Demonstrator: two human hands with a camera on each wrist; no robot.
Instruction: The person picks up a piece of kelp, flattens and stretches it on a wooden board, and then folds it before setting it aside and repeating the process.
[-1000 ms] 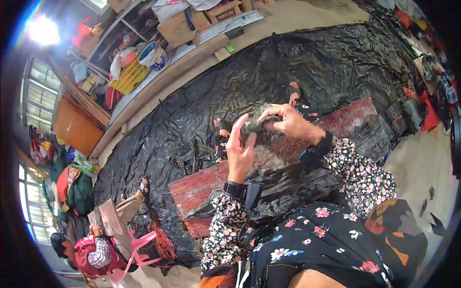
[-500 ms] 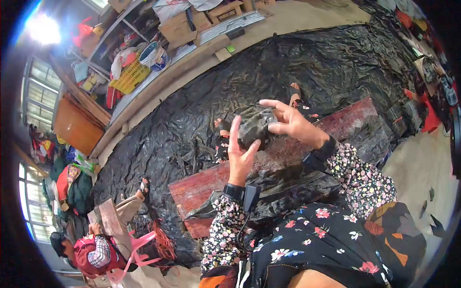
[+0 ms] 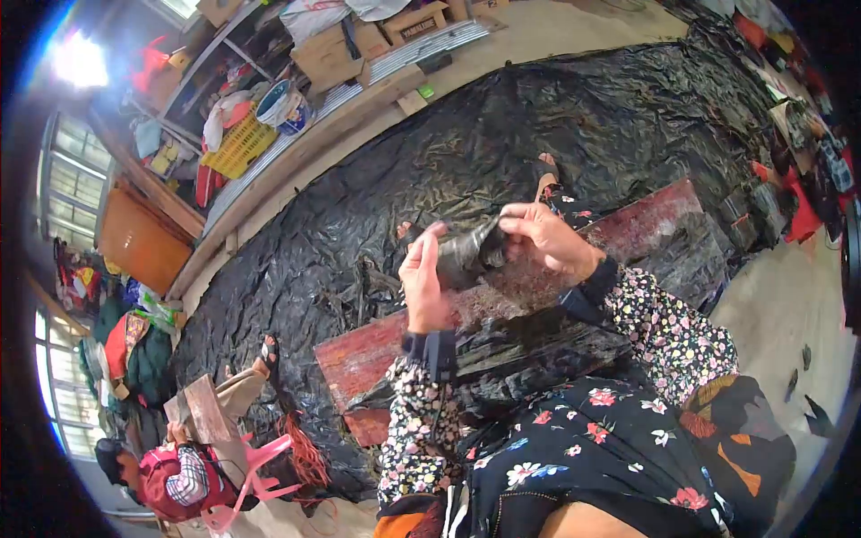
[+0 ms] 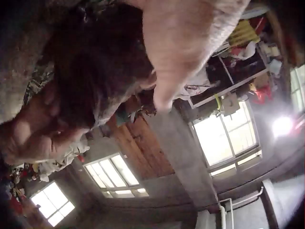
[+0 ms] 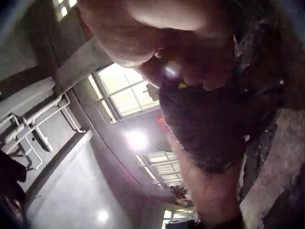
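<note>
A dark, thin, crumpled sheet-like piece (image 3: 470, 255) is stretched between the two hands above a reddish board (image 3: 377, 348). The left hand (image 3: 425, 280) pinches its left edge, and the right hand (image 3: 549, 237) pinches the upper right corner with thumb and fingers. In the left wrist view the dark piece (image 4: 100, 62) hangs between the left hand (image 4: 183, 43) and the other hand's fingers. From the right wrist the same piece (image 5: 205, 124) shows below the curled fingers of the right hand (image 5: 162, 38). Its exact material cannot be told.
Black plastic sheeting (image 3: 592, 117) covers the floor around the board. More dark pieces (image 3: 529, 345) lie along the board's near side. At the lower left a person in a red vest (image 3: 157, 475) sits by a pink stool (image 3: 260, 466). Shelves with a yellow basket (image 3: 240, 148) stand behind.
The dark piece went from a bunched shape to one pulled out between the hands. The left hand's spread fingers have closed on its edge, and the right fingers have drawn together at its corner.
</note>
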